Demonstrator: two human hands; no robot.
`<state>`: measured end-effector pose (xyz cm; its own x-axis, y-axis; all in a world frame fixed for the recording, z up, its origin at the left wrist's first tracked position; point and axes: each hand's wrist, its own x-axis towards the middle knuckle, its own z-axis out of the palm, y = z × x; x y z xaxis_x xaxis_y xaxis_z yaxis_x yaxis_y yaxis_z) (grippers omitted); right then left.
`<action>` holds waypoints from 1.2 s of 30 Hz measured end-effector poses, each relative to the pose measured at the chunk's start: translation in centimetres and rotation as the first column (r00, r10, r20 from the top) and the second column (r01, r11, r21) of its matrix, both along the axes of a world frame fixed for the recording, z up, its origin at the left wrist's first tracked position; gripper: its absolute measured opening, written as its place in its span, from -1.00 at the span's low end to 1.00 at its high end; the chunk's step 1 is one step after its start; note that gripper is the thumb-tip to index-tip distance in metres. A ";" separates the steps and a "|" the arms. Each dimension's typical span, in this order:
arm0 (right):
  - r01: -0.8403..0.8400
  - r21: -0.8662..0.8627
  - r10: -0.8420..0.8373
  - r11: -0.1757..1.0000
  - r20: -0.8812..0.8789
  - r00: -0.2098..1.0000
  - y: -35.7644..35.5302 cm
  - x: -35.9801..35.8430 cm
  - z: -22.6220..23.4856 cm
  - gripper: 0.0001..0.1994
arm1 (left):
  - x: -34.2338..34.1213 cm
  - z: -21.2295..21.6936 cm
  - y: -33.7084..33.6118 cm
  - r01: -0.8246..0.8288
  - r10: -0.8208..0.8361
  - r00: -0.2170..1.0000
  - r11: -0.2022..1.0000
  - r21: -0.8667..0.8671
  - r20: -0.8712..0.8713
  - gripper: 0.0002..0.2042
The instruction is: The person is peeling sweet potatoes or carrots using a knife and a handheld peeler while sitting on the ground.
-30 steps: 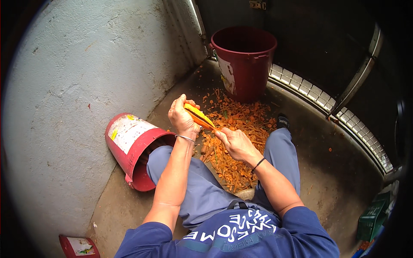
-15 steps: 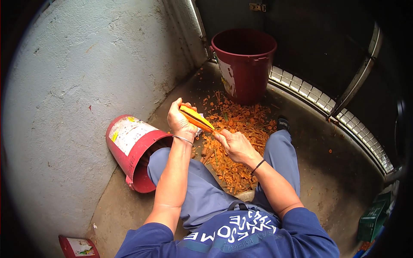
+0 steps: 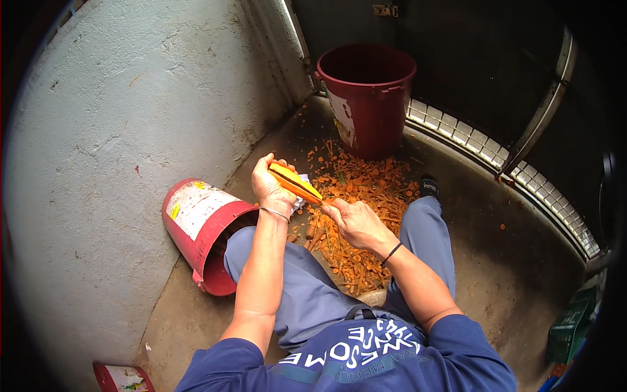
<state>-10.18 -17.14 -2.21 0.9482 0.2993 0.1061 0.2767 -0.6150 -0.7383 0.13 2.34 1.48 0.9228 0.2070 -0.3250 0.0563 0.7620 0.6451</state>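
Note:
A peeled orange carrot (image 3: 294, 183) lies aslant in my left hand (image 3: 271, 186), whose fingers are wrapped round its upper end. Along the carrot runs a thin dark strip; whether it is a blade or a groove I cannot tell. My right hand (image 3: 358, 224) is closed at the carrot's lower end, and what its fingers grip is hidden. Beneath both hands, a heap of carrot peelings and cut pieces (image 3: 366, 189) covers the floor between my legs. A few unpeeled carrots (image 3: 316, 236) lie at its near left edge.
One red bucket (image 3: 366, 111) stands upright beyond the heap. Another red bucket (image 3: 202, 228) lies on its side by my left leg, against the pale wall (image 3: 130, 130). A green crate (image 3: 569, 330) is at the lower right, and a red container (image 3: 123, 377) at the lower left.
Both hands have shifted very slightly left with the carrot, and the view has tilted a little. More of a white crumpled scrap shows beside my left hand. Both grips look the same.

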 end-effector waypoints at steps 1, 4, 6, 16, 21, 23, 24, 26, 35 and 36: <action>-0.001 -0.014 0.001 1.000 0.002 1.000 0.0 0.0 0.2 -0.54 | 0.1 -0.1 0.2 -0.002 0.002 1.000 1.000 0.001 0.000 -0.82; -0.008 -0.020 0.008 1.000 -0.012 1.000 0.2 -0.2 0.9 -0.50 | 0.3 -0.1 0.3 -0.024 0.024 1.000 1.000 -0.004 -0.003 -0.83; -0.015 -0.012 0.015 1.000 -0.026 1.000 0.1 -0.3 1.2 -0.45 | 0.3 -0.1 0.3 -0.005 0.005 1.000 1.000 -0.007 -0.011 -0.84; 0.038 -0.077 -0.046 0.996 -0.105 0.993 -2.0 -0.1 2.6 -0.45 | 1.4 0.4 5.9 0.038 0.019 0.968 0.975 -0.219 0.251 -0.81; 0.093 0.353 -0.022 0.931 -0.201 0.979 -4.7 1.0 1.9 -0.54 | 0.5 1.2 4.4 0.111 -0.033 0.917 0.978 -0.176 0.398 -0.75; 0.095 0.475 0.025 0.875 -0.240 0.970 -3.9 0.6 2.5 -0.56 | 0.2 1.3 4.0 0.122 -0.063 0.904 0.986 -0.114 0.422 -0.75; 0.043 0.512 0.091 0.858 -0.234 0.968 -3.6 0.5 2.4 -0.59 | 0.2 1.4 3.6 0.130 -0.084 0.895 0.989 -0.076 0.439 -0.74; -0.071 0.491 0.154 0.868 -0.132 0.979 -3.2 0.5 1.4 -0.66 | 0.1 1.2 3.0 0.136 -0.104 0.894 0.990 -0.042 0.437 -0.73; -0.121 0.188 0.045 0.975 0.365 0.930 -1.1 -0.5 1.8 -0.80 | 0.3 0.7 1.4 0.223 -0.235 0.870 0.972 0.079 0.433 -0.68; -0.120 0.188 0.044 0.975 0.364 0.930 -1.1 -0.6 1.9 -0.80 | 0.2 0.7 1.3 0.224 -0.238 0.874 0.971 0.083 0.424 -0.68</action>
